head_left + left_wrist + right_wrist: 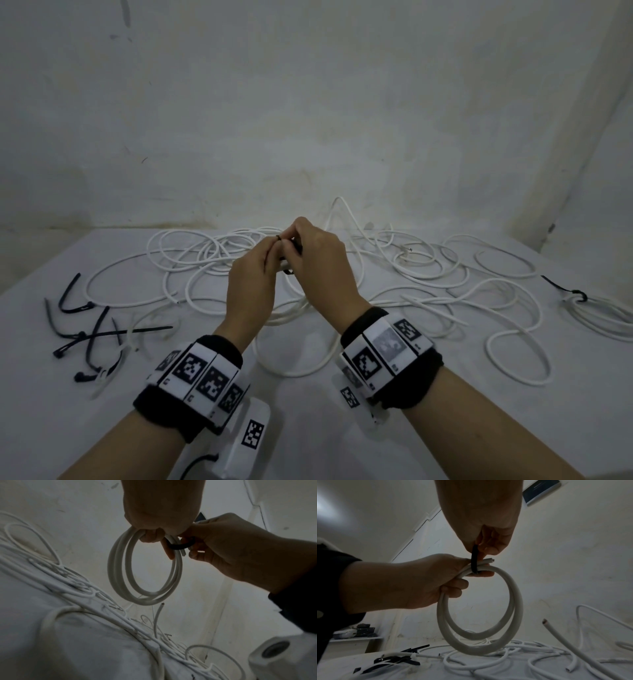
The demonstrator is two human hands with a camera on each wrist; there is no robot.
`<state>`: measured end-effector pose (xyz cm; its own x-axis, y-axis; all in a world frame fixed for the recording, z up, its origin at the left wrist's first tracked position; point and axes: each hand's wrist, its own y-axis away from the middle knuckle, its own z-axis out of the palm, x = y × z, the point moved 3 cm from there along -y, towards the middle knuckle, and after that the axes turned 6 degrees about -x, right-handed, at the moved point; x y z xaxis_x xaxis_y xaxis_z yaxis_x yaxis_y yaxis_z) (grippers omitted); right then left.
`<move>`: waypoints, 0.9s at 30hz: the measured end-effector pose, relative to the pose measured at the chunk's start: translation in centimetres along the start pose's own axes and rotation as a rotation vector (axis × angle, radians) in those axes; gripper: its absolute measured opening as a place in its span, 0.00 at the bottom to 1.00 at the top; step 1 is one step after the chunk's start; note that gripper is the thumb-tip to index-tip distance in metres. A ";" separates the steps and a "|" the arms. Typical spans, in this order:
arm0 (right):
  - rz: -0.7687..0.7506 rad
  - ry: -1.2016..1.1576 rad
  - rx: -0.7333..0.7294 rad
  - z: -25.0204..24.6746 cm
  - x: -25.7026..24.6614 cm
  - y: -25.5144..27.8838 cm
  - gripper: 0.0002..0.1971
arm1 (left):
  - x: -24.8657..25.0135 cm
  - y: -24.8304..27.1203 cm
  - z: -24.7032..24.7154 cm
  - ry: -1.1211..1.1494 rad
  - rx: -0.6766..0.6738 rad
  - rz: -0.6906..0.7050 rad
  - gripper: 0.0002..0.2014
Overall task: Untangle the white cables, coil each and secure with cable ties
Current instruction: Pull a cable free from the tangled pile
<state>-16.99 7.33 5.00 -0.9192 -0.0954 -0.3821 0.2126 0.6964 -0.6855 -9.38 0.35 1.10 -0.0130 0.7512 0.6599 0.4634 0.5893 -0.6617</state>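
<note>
A small coil of white cable [120, 566] hangs from my left hand [270, 253], whose fingers curl round the top of its loops. My right hand [294, 246] pinches a black cable tie [474, 558] that wraps round the bundled strands beside the cut cable end. In the left wrist view the tie [181, 546] forms a dark loop under the strands, between my right hand's [193, 550] fingers. In the right wrist view the coil [481, 646] hangs well above the table. Seen from the head, both hands meet over the middle of the table and hide most of the coil.
Tangled white cables [411, 274] spread across the white table [308, 428] from the middle to the right. Several loose black cable ties [85, 329] lie at the left. A coil bound with a black tie [579, 296] lies at the right edge. A wall stands close behind.
</note>
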 end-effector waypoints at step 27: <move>0.338 -0.468 -0.078 -3.2 1.3 -2.7 0.12 | 2.3 -0.4 -1.0 -0.158 -0.292 0.272 0.24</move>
<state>-19.86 7.60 8.37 -0.5564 -0.1506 -0.8171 0.4273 0.7915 -0.4369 -8.74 1.56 3.19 0.0195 0.9172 0.3979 0.7000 0.2716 -0.6605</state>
